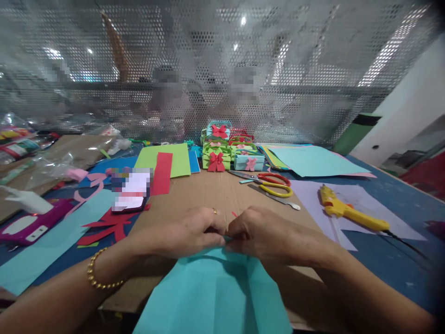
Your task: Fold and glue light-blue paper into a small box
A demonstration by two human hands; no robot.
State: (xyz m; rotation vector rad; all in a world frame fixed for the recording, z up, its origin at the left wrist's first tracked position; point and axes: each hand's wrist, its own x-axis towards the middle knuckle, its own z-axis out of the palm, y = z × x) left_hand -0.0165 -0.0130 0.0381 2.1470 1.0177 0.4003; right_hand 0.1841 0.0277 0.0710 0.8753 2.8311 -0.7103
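A folded sheet of turquoise paper (215, 297) stretches from the bottom edge of the view up to my fingers, with crease lines running along it. My left hand (194, 232) pinches its far edge from the left. Close against it, my right hand (255, 234) pinches the same edge from the right. The fingertips of both hands nearly meet, and they hide the part of the paper between them. Under the hands lies a brown cardboard sheet (198, 197).
Scissors with red and yellow handles (278, 185) lie beyond my right hand. A yellow glue gun (351, 215) rests at the right on lilac paper (302, 199). Small paper bags with bows (217, 160) are stacked at the back. Left are a phone (130, 190) and red paper scraps (107, 227).
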